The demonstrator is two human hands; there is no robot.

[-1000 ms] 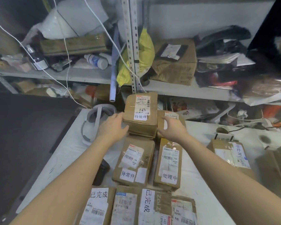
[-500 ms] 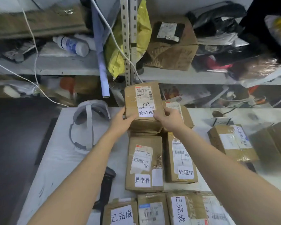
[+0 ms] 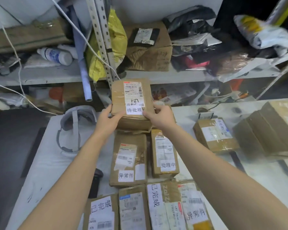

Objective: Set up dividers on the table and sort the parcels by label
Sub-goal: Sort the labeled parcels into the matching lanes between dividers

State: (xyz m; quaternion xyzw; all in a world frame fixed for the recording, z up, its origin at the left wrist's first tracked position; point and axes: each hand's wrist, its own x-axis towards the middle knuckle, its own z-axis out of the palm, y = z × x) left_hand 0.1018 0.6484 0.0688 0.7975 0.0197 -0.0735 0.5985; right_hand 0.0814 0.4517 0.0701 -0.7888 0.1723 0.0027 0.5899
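Here, the parcel labelled 待处理 (image 3: 131, 97) sits at the far middle of the table (image 3: 45, 163), its label face tipped towards the camera and its near edge caught between both hands. The left hand (image 3: 106, 119) is curled round the near left corner. The right hand (image 3: 158, 116) grasps the near right corner, its fingertips just beside the white label strip. Directly under the parcel lies another brown carton (image 3: 135, 125); whether the two touch cannot be told.

Nearer the person, between the forearms, lie the 异常件 parcel (image 3: 129, 161) and, just to its right, the 处理中 parcel (image 3: 165, 153). A row of parcels runs along the near edge, among them a 已完成 parcel (image 3: 101, 211). Well to the right lies a taped parcel (image 3: 214, 135), with a larger box (image 3: 269, 130) beyond it. A grey headset (image 3: 75, 128) rests on the table's far left corner, and a cluttered shelf (image 3: 56, 75) stands behind.
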